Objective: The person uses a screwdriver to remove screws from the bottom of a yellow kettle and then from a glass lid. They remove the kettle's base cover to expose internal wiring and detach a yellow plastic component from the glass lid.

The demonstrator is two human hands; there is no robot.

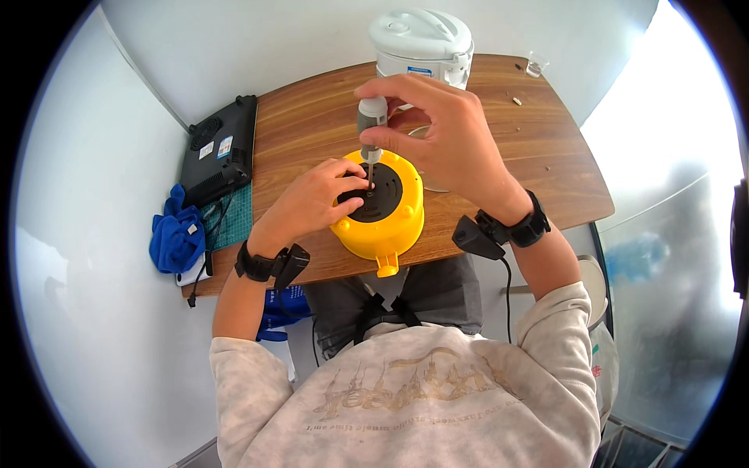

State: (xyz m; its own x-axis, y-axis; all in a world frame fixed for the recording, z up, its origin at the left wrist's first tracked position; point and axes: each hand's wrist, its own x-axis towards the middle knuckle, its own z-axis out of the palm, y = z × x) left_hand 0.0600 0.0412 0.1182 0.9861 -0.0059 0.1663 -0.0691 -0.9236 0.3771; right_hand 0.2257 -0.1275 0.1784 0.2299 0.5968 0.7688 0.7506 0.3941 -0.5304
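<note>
Lettering point(425, 384) crosses a pale shirt point(406, 437); stickers point(225, 147) (too small to read) mark a black appliance point(204, 181), ten o'clock from the yellow housing point(390, 238) near the six-o'clock edge of the table point(546, 179). Wood stretches toward two. The right hand point(449, 132), fingers closed around a grey screwdriver point(371, 121), holds it upright on the housing's black disc point(390, 201); the left hand point(310, 196) rests parted fingers there.

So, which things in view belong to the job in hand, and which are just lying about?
In use:
screwdriver, in the right hand
yellow base
black disc, touched by the left hand

Apparently lying about:
white lidded appliance
black device
blue cloth
green mat
clear cup
</note>
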